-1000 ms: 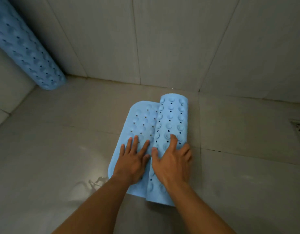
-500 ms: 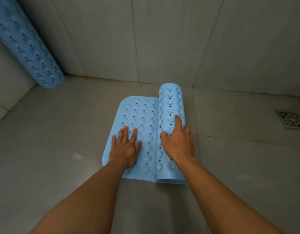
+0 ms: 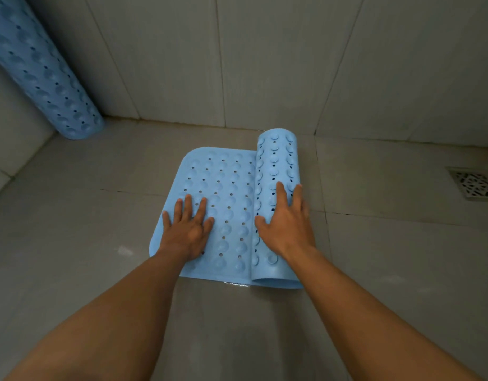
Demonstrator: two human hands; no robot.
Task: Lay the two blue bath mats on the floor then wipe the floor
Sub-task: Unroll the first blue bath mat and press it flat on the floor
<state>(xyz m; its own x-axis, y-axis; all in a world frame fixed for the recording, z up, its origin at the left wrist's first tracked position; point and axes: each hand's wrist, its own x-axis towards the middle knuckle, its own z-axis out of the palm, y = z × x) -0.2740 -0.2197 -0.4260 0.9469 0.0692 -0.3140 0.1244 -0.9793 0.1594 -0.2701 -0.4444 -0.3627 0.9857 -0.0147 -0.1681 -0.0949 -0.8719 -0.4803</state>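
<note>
A blue bath mat (image 3: 223,188) with holes and suction cups lies partly unrolled on the grey tiled floor (image 3: 72,243). Its left part is flat; its right part is still a roll (image 3: 277,163). My left hand (image 3: 186,229) presses flat on the unrolled part near its left edge, fingers spread. On the roll rests my right hand (image 3: 285,224), palm down with the fingers apart. A second blue mat (image 3: 39,67), rolled up, leans in the wall corner at the upper left.
Tiled walls (image 3: 265,64) close the space just behind the mat. A metal floor drain (image 3: 473,182) sits at the right edge. A little water shines on the floor by the mat's near edge (image 3: 234,284).
The roll has moved to the right under my right hand, so more of the mat lies flat. My left hand has shifted left on the flat part.
</note>
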